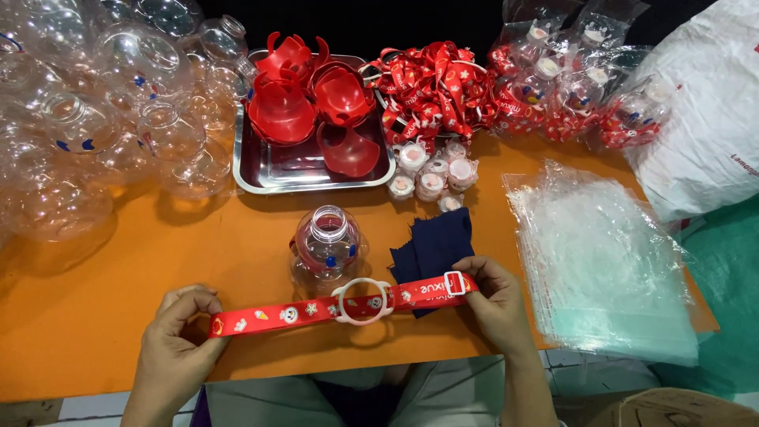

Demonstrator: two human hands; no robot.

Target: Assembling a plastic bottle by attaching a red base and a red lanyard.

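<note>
I stretch a red printed strap (277,315) flat between both hands near the table's front edge. My left hand (178,336) pinches its left end. My right hand (494,304) grips its right end by a white buckle (454,283). A white plastic ring (361,301) sits threaded on the strap's middle. Just behind it stands a clear round bottle (326,247) with blue dots, uncapped. A dark blue cloth (435,245) lies beside the bottle, partly under my right hand.
A metal tray (273,170) holds red plastic cups (308,99). Clear bottles (87,119) pile at the left. Red straps (431,87), white caps (431,174), bagged bottles (577,87), a stack of clear bags (609,261) and a white sack (704,119) fill the back and right of the orange table (95,316).
</note>
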